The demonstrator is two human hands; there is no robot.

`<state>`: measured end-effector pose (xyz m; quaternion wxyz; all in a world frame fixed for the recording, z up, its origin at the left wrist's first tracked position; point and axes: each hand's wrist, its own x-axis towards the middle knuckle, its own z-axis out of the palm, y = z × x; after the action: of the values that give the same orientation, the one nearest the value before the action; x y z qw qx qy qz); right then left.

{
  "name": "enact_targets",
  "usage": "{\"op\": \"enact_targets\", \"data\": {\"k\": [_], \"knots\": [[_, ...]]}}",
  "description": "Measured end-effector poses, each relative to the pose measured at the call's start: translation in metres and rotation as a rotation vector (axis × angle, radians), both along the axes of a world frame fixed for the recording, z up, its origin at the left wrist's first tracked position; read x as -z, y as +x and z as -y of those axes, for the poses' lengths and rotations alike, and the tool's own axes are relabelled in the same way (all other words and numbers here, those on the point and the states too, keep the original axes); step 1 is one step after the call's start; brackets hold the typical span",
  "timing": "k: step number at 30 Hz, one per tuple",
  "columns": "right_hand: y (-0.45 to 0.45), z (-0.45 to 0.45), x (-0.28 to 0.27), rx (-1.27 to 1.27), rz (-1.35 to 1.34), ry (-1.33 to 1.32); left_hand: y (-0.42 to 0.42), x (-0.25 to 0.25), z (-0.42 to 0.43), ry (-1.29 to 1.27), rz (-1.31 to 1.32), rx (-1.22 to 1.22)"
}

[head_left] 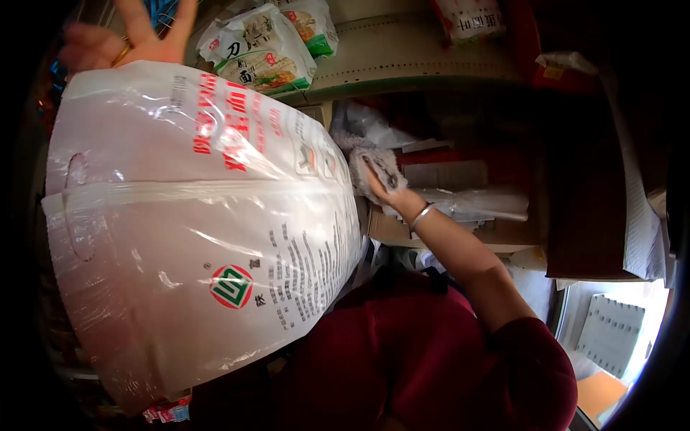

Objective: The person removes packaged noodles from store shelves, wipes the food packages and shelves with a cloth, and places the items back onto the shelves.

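Observation:
A large white plastic package (pixel 165 251) with red Chinese print and a green-and-red logo fills the left half of the view. My left hand (pixel 133 36) shows beyond its upper edge, fingers spread apart and a ring on one of them. The palm and forearm are hidden behind the package, which seems to lean on them. At the package's right end, my right hand (pixel 384 183) grips a crumpled greyish-white cloth (pixel 363 169). The cloth is close against the package; whether they touch I cannot tell. A silver bangle circles my right wrist.
Noodle packets (pixel 266 54) lie on a perforated metal shelf (pixel 402 47), with a red packet (pixel 471 21) farther right. Below it, a cardboard box (pixel 388 226) and clear plastic wrap (pixel 467 201) sit beside my right hand. A dark box (pixel 586 179) stands at the right.

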<state>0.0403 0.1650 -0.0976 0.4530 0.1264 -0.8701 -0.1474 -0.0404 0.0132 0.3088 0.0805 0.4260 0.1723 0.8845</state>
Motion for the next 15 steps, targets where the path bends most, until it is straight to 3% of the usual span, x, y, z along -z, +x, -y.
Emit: {"op": "enact_targets", "data": {"k": [1, 2, 3, 5, 8, 9, 10, 12, 13, 15], "knots": [[-0.009, 0.018, -0.003, -0.237, 0.361, -0.793, 0.035, 0.008, -0.038, 0.222, 0.019, -0.373], [-0.015, 0.034, -0.018, -0.476, 0.718, -1.586, 0.01, 0.001, -0.016, 0.214, 0.02, -0.374], [-0.015, 0.045, -0.033, -0.478, 0.716, -1.592, -0.039, -0.014, 0.026, 0.091, 0.101, 0.331], [0.01, 0.06, -0.098, -0.674, 1.119, -2.864, -0.084, -0.019, 0.057, -0.045, 0.182, 1.028], [0.022, 0.07, -0.075, -0.861, 1.061, -2.738, -0.11, -0.009, 0.081, -0.243, -0.029, 1.137], [0.029, 0.068, -0.08, -0.772, 1.018, -2.746, -0.099, -0.002, 0.08, -0.105, -0.149, 0.837], [0.033, 0.064, -0.076, -0.73, 1.035, -2.671, -0.091, -0.002, 0.077, -0.065, -0.239, 0.732], [0.039, 0.051, -0.071, -0.78, 1.01, -2.216, -0.067, -0.004, 0.065, 0.018, -0.387, 0.507], [0.04, 0.048, -0.065, -0.776, 1.015, -2.215, -0.073, -0.015, 0.065, -0.152, -0.598, 0.645], [0.039, 0.046, -0.054, -0.799, 0.957, -1.76, -0.067, -0.011, 0.059, -0.322, -0.804, 0.772]]}}
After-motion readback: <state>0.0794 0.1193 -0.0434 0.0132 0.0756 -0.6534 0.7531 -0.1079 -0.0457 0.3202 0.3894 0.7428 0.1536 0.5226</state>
